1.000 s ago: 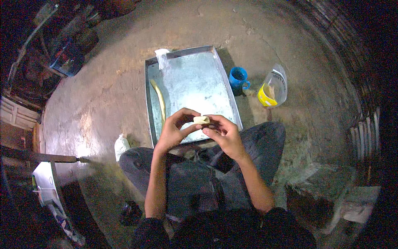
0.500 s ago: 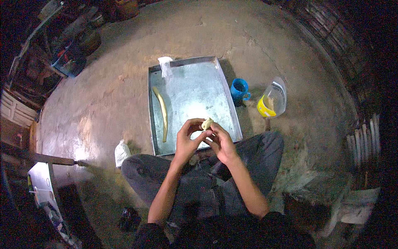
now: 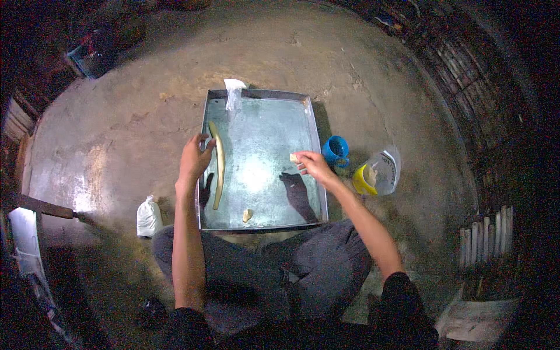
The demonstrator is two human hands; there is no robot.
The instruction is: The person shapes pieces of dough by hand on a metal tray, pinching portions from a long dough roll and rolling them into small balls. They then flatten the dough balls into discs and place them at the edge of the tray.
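A wide metal tray (image 3: pixel 268 122) lies on the floor in front of my crossed legs. Along its left side runs a long, pale, slightly curved strip of dough (image 3: pixel 219 169). My left hand (image 3: pixel 197 157) hovers over the tray's left edge next to the strip's upper part, its thumb and fingers apart and nothing seen in them. Above the right half of the tray, my right hand (image 3: pixel 314 165) pinches a small pale lump of dough (image 3: pixel 293 157) between its fingertips. Another dough lump (image 3: pixel 247 215) rests on the tray close to the near edge.
Right of the tray stand a blue mug (image 3: pixel 335 150) and a clear and yellow plastic container (image 3: pixel 385 172) with something pale inside. A white plastic bag (image 3: pixel 234 93) hangs over the far rim. A tied white bag (image 3: pixel 149 217) sits by my left knee.
My hands have parted: the left moved to the dough strip, the right moved right with a dough lump. A second lump now lies on the tray's near part. The view has shifted.
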